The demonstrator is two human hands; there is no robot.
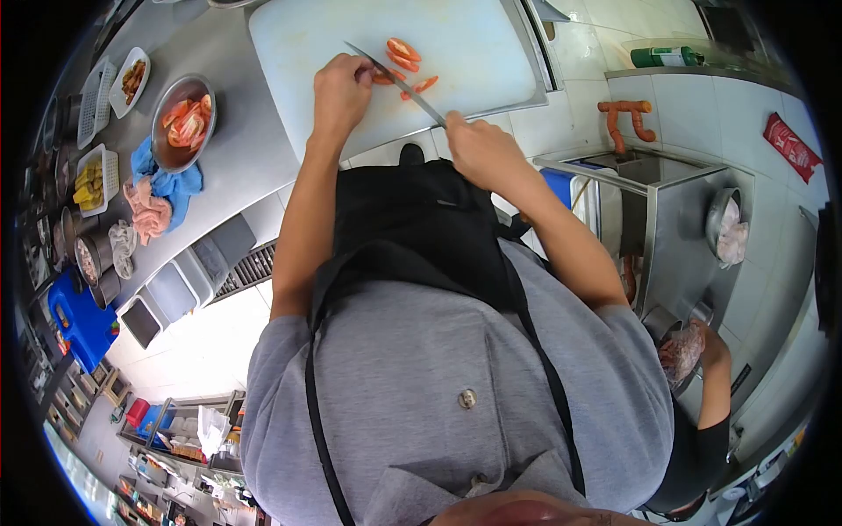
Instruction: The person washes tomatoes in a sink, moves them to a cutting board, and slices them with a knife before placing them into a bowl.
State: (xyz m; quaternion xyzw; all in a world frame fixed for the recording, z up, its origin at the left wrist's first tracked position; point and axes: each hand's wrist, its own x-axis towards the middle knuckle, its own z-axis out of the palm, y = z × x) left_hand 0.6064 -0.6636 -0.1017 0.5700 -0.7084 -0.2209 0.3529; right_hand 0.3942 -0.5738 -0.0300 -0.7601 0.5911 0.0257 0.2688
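Note:
My right hand (485, 151) is wrapped round the handle of a kitchen knife (410, 91), its blade slanting across the white cutting board (474, 53). Fingers curled, my left hand (344, 95) holds a tomato piece (382, 78) against the board beside the blade; the fingertips are partly hidden. Cut tomato wedges (403, 54) lie just beyond the knife, and a thin tomato slice (426, 84) rests on its near side. To the left, a steel bowl (156, 145) contains more tomato wedges (188, 123).
Left of the board, the steel counter (250, 167) carries blue (175, 188) and pink cloths (147, 210), a white basket of yellow pieces (90, 186) and a white dish (120, 103). At right, another person's hand (715, 351) is by a steel worktop. A green bottle (667, 57) lies on a ledge.

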